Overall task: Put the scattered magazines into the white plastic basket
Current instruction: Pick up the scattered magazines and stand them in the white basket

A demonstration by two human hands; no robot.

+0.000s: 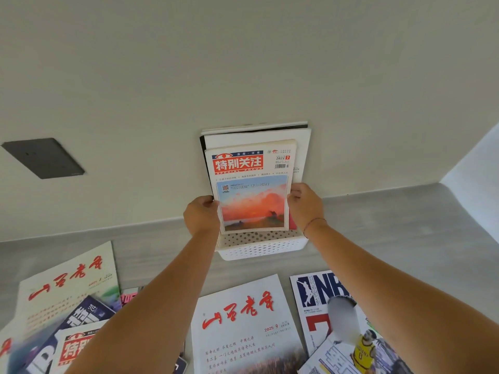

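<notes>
White wall [243, 63] is standing behind a grey table [391, 238]. Both hands are holding one sunset magazine [251, 190] upright. The left hand [201, 215] is pinching its left edge and the right hand [305, 205] is pinching its right edge, fingers curled round it. Its bottom is sitting in the white basket [259, 251], far against the wall, in front of other magazines [302, 141] already inside. More are lying near, like a white one [243, 325] and an NBA one [318, 292]. I think the basket is low, so the tall magazines could tip forward and fall out if the hands let go too soon.
</notes>
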